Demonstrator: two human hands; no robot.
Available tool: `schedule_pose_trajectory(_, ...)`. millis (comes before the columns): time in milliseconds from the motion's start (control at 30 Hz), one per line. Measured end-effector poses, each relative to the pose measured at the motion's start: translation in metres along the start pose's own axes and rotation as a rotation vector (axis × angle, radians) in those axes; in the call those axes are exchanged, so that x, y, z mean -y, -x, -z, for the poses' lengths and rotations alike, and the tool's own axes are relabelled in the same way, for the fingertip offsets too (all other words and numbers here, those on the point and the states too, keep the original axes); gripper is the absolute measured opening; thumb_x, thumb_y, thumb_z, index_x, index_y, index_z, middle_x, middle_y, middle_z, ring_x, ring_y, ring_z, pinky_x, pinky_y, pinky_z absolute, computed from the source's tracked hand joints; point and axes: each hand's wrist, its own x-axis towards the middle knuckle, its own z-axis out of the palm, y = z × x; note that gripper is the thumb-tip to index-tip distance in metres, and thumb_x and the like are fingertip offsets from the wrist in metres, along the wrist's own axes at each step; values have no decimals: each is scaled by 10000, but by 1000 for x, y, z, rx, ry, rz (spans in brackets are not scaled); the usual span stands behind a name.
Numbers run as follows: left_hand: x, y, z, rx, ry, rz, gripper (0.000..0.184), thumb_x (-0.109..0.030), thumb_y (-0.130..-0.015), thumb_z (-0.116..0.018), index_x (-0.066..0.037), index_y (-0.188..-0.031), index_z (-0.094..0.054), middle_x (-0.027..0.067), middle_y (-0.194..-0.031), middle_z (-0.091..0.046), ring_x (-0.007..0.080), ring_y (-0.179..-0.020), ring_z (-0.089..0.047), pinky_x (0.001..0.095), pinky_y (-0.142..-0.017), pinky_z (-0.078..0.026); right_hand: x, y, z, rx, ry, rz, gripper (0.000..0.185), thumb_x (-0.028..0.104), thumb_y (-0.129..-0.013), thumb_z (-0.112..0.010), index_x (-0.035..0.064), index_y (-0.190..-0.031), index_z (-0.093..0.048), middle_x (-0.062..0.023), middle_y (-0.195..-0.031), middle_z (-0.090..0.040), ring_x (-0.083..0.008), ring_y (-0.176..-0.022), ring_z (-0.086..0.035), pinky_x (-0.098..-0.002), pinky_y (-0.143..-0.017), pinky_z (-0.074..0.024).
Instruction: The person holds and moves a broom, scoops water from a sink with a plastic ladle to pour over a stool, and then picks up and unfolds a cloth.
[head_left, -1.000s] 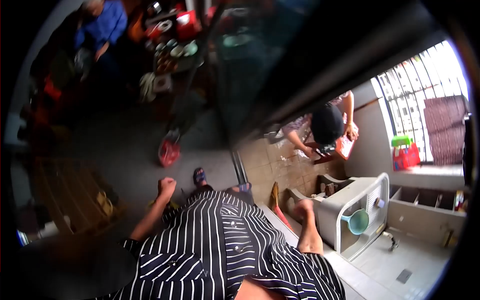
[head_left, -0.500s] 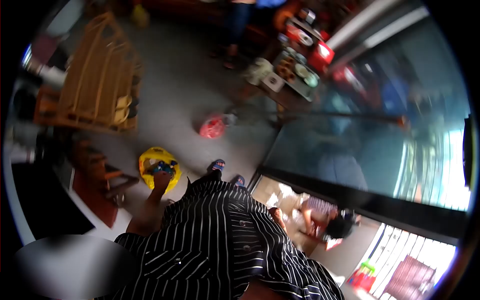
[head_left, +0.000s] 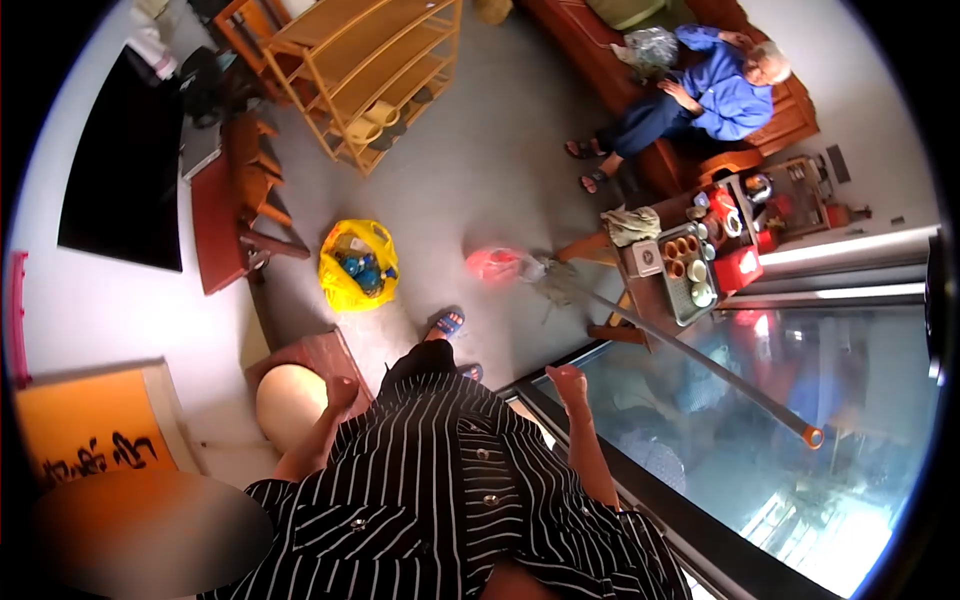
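Note:
My left hand [head_left: 342, 392] hangs beside my striped shirt [head_left: 430, 470], its fingers loosely curled, with nothing seen in it. Beyond it is a round pale seat or lid [head_left: 290, 405] on reddish-brown wood. My right hand [head_left: 567, 385] is raised a little on the other side, fingers folded in and no object showing. It is nearest to the dark frame of the glass panel [head_left: 740, 400]. Ahead on the floor stands a yellow plastic bag [head_left: 340, 290] with blue items inside. A pinkish-red plastic bag [head_left: 493, 265] lies near the head of a long-handled pole [head_left: 700, 355].
A seated person [head_left: 725, 95] in blue is on the wooden bench [head_left: 650, 160]. A tea tray [head_left: 685, 310] with several cups stands on a low table. A shoe rack [head_left: 370, 60] and a dark wooden bench [head_left: 215, 240] are at left. Grey floor [head_left: 480, 170] lies between.
My view has turned left and steadied. The seated person and more of the left wall now show. My right hand appears more fully, and my left hand no longer overlaps the yellow bag.

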Motion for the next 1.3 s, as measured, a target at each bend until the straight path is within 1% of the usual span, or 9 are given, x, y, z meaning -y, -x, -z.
schedule_pose_trajectory(167,8,22,10,-114,88,73,188,-123,-669,-505,34,-597,-576,230,-591,-558,342,-573,-592,431,-551,-446,-35,-6,-62,219,388,379,320,357,-688,-589,40,-730,-609,-165,-793,-618,-361,-727,-582,-428,-650,-464)
schedule_pose_trajectory(267,10,30,13,-91,134,191,205,-139,-689,-497,30,-628,-595,220,-643,-592,337,-604,-600,422,-563,-451,-12,12,-60,278,-31,-239,331,360,-678,-584,37,-745,-618,-151,-805,-628,-335,-756,-596,-416,-671,-469)
schedule_pose_trajectory(533,19,-14,29,177,-24,176,226,-215,-696,-519,-36,-581,-599,138,-588,-591,288,-567,-571,397,-582,-448,-101,27,-69,144,-145,-383,129,186,-718,-580,107,-642,-512,16,-470,-384,-94,-361,-349,-246,-314,-260)
schedule_pose_trajectory(733,-108,-172,109,93,14,-679,204,-222,-790,-601,-20,-781,-627,49,-627,-571,113,-593,-528,281,-537,-417,-27,25,-54,-187,-82,-529,156,171,-705,-570,87,-582,-523,-5,-469,-440,-112,-373,-413,-281,-333,-325)
schedule_pose_trajectory(767,-196,-152,152,244,666,-209,255,-240,-797,-624,14,-823,-621,22,-708,-588,76,-635,-496,248,-570,-398,-18,21,-58,-229,-109,-550,161,168,-703,-568,84,-572,-525,-8,-469,-449,-116,-374,-424,-286,-336,-335)
schedule_pose_trajectory(933,-426,-72,280,901,957,-901,114,-31,-846,-495,19,-758,-548,191,-1199,-478,264,-1168,-433,426,-946,-380,21,15,-95,-365,-278,-642,168,189,-710,-580,70,-594,-555,-35,-487,-468,-142,-402,-460,-305,-374,-370)
schedule_pose_trajectory(1000,-465,-30,300,1404,1083,-1119,83,-41,-798,-551,-11,-875,-564,154,-1218,-442,272,-1072,-490,363,-948,-355,44,15,-94,-212,-239,-772,238,260,-695,-594,60,-811,-652,-148,-835,-638,-288,-805,-616,-361,-723,-485)
schedule_pose_trajectory(1133,-506,33,305,1868,1056,-1399,160,-107,-747,-607,-33,-849,-509,138,-1102,-444,271,-1053,-447,355,-847,-383,68,14,-95,-93,-137,-777,229,254,-697,-590,61,-806,-649,-146,-830,-638,-291,-803,-614,-366,-723,-485)
schedule_pose_trajectory(1300,-554,17,315,2633,449,-842,562,-235,-612,-781,-58,-1059,-491,107,-1171,-453,230,-1111,-431,353,-916,-376,61,16,-106,-69,-92,-768,219,247,-699,-585,62,-800,-646,-144,-823,-637,-295,-801,-612,-371,-724,-484)
